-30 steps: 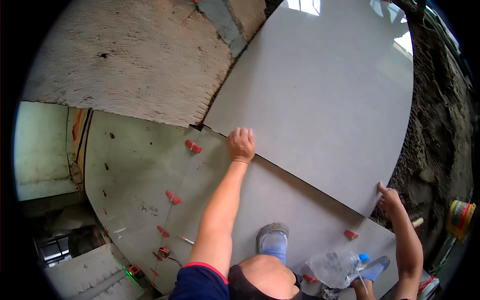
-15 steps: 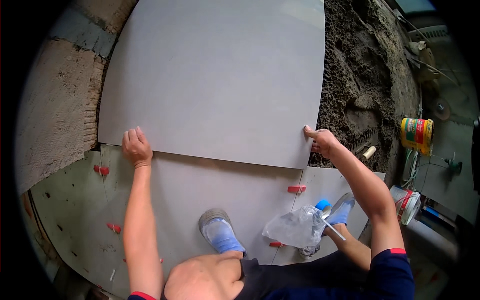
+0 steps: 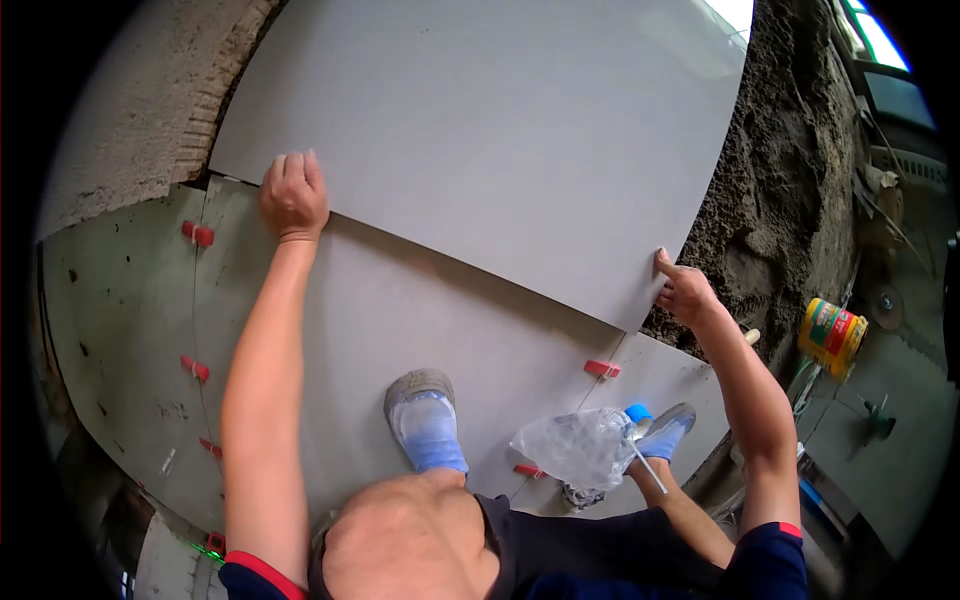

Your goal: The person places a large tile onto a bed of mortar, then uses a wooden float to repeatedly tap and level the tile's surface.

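A large grey floor tile fills the upper middle, its near edge along the laid tiles. My left hand is closed over that near edge close to the left corner, fingers curled; what lies under the palm is hidden. My right hand grips the right side near the near right corner, thumb on the top face and other fingers at the side. A dark shadow line runs beneath the near edge. Whether the tile rests on the bed or is slightly raised, I cannot tell.
Dark, rough mortar lies right of the tile. Red wedges sit along the joints. A clear plastic bag lies between my feet, near a blue cap. A yellow bucket stands at right; a rough slab is at left.
The whole view has turned, so the left side sits higher in the picture. Both hands keep their hold on the tile; I see no clear shift of it against the laid tiles.
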`<state>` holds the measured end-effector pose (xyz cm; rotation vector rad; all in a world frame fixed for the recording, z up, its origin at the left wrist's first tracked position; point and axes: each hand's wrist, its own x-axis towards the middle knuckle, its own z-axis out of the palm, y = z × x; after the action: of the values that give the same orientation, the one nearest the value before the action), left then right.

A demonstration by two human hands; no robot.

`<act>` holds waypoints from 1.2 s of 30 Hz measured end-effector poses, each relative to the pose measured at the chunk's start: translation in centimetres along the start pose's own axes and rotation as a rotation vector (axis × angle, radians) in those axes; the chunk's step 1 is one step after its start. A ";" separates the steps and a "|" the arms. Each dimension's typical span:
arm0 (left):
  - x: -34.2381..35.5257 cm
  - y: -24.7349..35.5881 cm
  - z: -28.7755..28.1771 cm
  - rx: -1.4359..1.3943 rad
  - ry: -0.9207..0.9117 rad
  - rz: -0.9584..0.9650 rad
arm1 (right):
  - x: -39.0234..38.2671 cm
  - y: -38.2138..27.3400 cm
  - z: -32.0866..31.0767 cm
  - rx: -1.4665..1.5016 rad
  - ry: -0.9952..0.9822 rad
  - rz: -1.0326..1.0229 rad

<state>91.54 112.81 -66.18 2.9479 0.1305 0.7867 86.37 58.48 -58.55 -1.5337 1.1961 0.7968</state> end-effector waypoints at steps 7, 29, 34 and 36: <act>0.1 -0.1 -0.1 -0.002 -0.015 -0.001 | 0.8 -0.1 -0.2 -0.074 0.015 -0.021; -0.3 0.5 0.7 -0.045 -0.032 0.079 | 1.2 0.8 1.0 -0.069 0.132 -0.102; -0.3 0.8 0.3 -0.013 -0.061 0.061 | 0.8 0.9 1.3 -0.155 0.190 -0.153; -0.3 0.8 0.1 0.004 -0.092 0.066 | 0.9 0.7 1.2 -0.228 0.227 -0.149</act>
<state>91.36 112.01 -66.39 2.9998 0.0284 0.6583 86.04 59.33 -59.88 -1.9189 1.1667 0.6917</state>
